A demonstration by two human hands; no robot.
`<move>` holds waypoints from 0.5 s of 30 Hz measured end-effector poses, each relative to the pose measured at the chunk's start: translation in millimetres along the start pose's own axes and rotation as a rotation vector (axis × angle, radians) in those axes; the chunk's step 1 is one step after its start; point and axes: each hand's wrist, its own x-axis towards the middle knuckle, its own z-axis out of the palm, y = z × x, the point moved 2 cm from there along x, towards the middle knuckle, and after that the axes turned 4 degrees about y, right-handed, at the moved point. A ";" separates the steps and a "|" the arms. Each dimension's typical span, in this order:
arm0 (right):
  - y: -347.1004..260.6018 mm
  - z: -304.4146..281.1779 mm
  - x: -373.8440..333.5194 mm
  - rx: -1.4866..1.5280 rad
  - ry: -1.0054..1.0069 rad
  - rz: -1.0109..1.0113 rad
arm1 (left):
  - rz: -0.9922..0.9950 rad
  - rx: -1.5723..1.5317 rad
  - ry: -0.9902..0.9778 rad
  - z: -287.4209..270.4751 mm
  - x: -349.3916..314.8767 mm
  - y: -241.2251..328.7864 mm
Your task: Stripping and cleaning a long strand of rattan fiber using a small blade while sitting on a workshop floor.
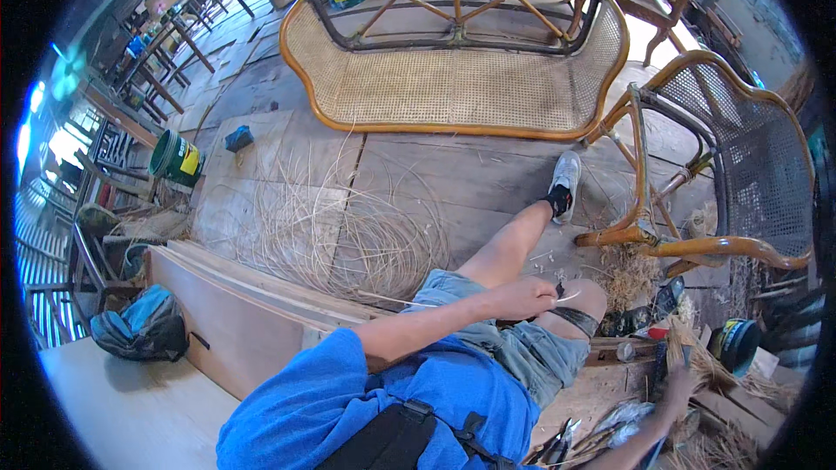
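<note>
My left hand (529, 298) is closed above my thigh, beside a dark band (575, 320) wrapped around my leg near the knee. A thin pale cane strip (568, 298) sticks out from its fingers. Low on the right, my right hand (677, 386) reaches to a bundle of straw-coloured strips (676, 346); its fingers are too small and unclear to read. A large loose coil of cane strands (366, 235) spreads over the floor on my left. Pliers (564, 442) lie on the boards below my right arm.
Ahead stands a settee with a woven cane seat (461, 91); a matching chair (758, 165) is at the right. A green bucket (177, 159) lies tipped at the left, near a wooden panel (231, 313) and a bag (144, 326). A dark tub (736, 344) sits at right.
</note>
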 end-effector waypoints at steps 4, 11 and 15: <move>-182.4 -147.1 -16.1 1.614 -0.237 0.374 | 0.034 -0.135 0.110 14.8 -1.2 3.2; -263.8 -242.0 -77.2 2.114 -0.367 0.259 | 0.246 -0.152 -0.007 43.4 -19.9 8.3; -275.6 -251.5 -81.3 2.083 -0.221 0.355 | 0.469 -0.158 -0.043 49.5 -24.6 10.3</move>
